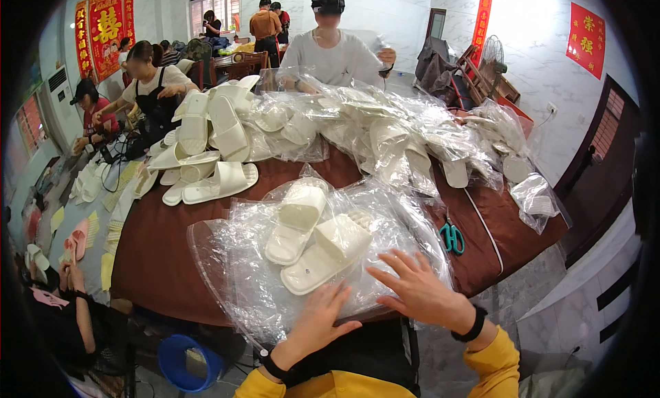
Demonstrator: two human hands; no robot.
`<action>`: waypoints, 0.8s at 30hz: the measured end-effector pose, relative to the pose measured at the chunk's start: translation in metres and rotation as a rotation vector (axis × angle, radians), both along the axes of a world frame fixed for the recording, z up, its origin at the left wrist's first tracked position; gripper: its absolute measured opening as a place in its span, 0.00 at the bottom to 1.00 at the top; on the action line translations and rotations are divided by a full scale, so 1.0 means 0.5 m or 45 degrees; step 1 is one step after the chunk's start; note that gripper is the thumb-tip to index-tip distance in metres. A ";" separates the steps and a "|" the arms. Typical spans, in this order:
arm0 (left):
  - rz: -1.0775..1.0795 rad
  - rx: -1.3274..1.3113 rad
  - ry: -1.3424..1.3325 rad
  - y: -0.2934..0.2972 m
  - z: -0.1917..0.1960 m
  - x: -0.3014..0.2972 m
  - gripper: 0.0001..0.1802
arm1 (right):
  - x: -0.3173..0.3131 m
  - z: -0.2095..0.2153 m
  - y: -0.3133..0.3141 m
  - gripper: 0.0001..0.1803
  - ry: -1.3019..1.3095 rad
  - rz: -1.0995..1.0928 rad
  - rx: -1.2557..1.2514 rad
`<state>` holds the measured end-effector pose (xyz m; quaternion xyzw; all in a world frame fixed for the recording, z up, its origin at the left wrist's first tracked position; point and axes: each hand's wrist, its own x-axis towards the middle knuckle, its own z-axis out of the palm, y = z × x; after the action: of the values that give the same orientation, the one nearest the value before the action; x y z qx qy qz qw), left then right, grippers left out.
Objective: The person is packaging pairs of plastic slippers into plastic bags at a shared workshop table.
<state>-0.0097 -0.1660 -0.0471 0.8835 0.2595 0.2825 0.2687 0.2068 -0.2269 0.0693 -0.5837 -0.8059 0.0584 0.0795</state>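
Two cream slippers lie side by side in front of me, toes pointing away: the left slipper [298,219] and the right slipper [328,255]. Under and around them spreads a stack of clear plastic bags [237,281]; I cannot tell whether the pair is inside the top bag. My left hand [318,324] rests at the bags' near edge, just below the right slipper's heel, fingers stretched out and holding nothing. Over the bags to the right of that slipper, my right hand [425,291] has its fingers spread, with nothing in them.
Loose slippers [220,181] are piled at the far left of the brown tabletop [155,240]. Bagged slippers [399,140] heap across the back. Scissors [452,238] lie at right beside a white cord [487,226]. A blue bin [189,363] stands below left. Several people work around.
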 end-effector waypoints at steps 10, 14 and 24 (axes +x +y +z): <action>0.162 -0.823 -0.547 0.007 0.019 -0.009 0.14 | 0.237 -0.165 -0.049 0.57 0.197 -0.170 -0.077; 0.124 -0.744 -0.529 0.005 -0.008 -0.010 0.11 | 0.303 -0.136 -0.039 0.46 0.208 -0.189 -0.196; 0.140 -0.372 -0.365 -0.002 0.007 -0.003 0.05 | 0.047 -0.056 0.134 0.17 0.556 -0.224 0.445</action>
<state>-0.0111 -0.1668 -0.0437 0.7704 0.3048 0.3788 0.4124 0.2305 -0.1598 0.0413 -0.6026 -0.7138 0.0359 0.3550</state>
